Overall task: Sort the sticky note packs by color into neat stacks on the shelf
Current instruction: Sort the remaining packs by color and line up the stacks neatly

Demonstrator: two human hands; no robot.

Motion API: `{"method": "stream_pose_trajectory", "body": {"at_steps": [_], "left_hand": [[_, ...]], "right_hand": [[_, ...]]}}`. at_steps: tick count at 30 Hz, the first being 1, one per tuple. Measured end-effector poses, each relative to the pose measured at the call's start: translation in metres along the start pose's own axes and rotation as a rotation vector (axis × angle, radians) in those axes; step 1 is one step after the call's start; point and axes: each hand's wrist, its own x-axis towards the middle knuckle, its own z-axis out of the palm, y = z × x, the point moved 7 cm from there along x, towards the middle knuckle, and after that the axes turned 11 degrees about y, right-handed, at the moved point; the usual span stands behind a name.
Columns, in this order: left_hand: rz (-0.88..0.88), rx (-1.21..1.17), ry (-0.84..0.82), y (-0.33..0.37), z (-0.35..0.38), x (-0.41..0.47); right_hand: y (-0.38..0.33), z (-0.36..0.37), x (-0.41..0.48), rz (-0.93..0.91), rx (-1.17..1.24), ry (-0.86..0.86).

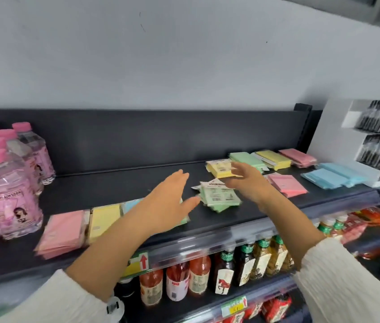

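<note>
Your right hand (245, 180) pinches a yellow pack (220, 170), white printed label up; your left hand (170, 201), fingers straight and empty, hides part of a blue pack (131, 203).

- "PEACH SODA" stands in dark letters on the label of the front pink-capped bottle (7, 201).
- A red upward arrow is printed on the yellow and green shelf-edge tag (137, 264).
- The lower price tag (234, 307) bears handwritten digits, too blurred to read.
- Printed labels on the yellow sticky note pack (219, 170) and the green sticky note pack (219, 198) are unreadable.
</note>
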Motion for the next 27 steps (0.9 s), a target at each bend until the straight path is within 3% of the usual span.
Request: {"method": "stream_pose_trajectory", "body": {"at_steps": [4, 9, 14, 17, 21, 27], "left_hand": [[-0.143, -0.117, 0.007, 0.017, 0.054, 0.029], [-0.379, -0.075, -0.017, 0.015, 0.107, 0.065], [-0.442, -0.063, 0.147, 0.038, 0.130, 0.091], [-0.485, -0.315, 0.252, 0.055, 0.138, 0.103], [-0.739, -0.755, 0.368, 0.056, 0.149, 0.107], [-0.841, -0.986, 0.398, 0.054, 0.155, 0.111]], "right_hand": [[0.039, -0.014, 0.001, 0.109, -0.024, -0.027], [0.062, -0.013, 0.014, 0.156, 0.036, -0.143], [0.080, -0.018, 0.030, 0.154, 0.190, -0.337], [0.101, -0.036, 0.047, 0.120, 0.174, -0.400], [0.119, -0.054, 0.060, 0.102, 0.178, -0.433], [0.115, -0.061, 0.059, -0.058, 0.080, -0.390]]}}
